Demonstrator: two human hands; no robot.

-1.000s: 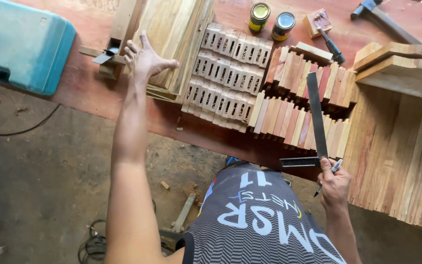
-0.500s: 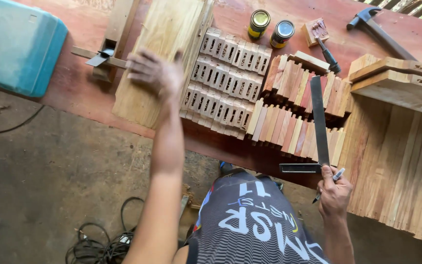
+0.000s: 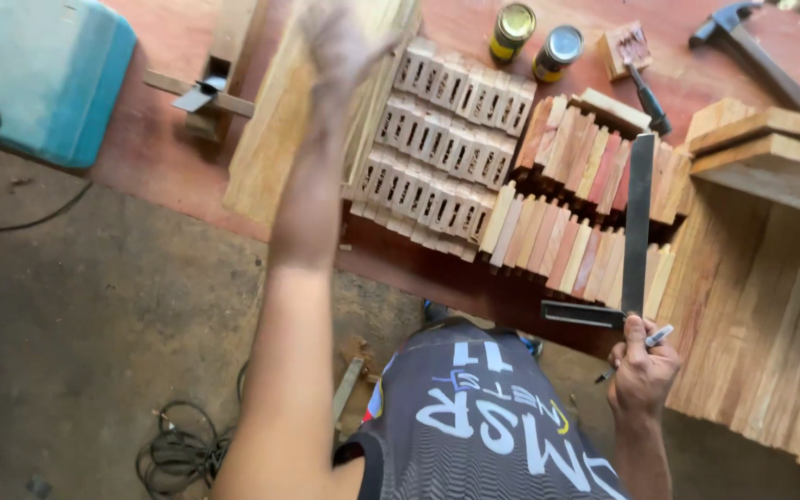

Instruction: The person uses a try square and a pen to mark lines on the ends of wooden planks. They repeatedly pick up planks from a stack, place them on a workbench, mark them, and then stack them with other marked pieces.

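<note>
Fingers (image 3: 636, 338) of the right hand (image 3: 641, 370) clamped the steel square (image 3: 639, 222), blade pointing far, while blurred left hand (image 3: 340, 42) hovered over the plank (image 3: 280, 120), grip untellable.

Head camera, steep downward, close over workbench (image 3: 187, 176).

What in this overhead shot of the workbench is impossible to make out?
Head view:
- Left hand: motion-blurred, so its fingers and any contact with the pale plank are unclear.
- Hammer: head cut by the top edge.
- Blue case: cut by the left edge.
- Pen: mostly hidden by the right hand gripping the metal square.
</note>
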